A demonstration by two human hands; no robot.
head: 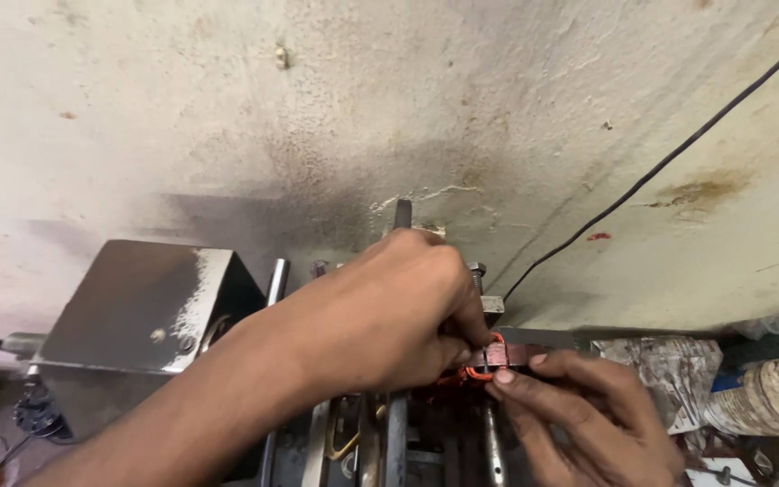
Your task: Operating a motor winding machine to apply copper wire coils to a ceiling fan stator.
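— What was being held over the machine?

— A small copper-coloured metal piece (504,354), flat and roughly rectangular, with an orange-red wire loop (480,371) curling around its left end. It lay about level, its long side running left to right.

— Where exactly did it sit?

— Low in the view, right of centre, above dark upright steel rods. The left hand (389,316) came in from the lower left and pinched its left end with fingertips; the right hand (579,406) rose from below and touched its underside and right end.

— How much of it showed?

— Only a small part; fingers covered the rest, and its finer shape could not be made out.
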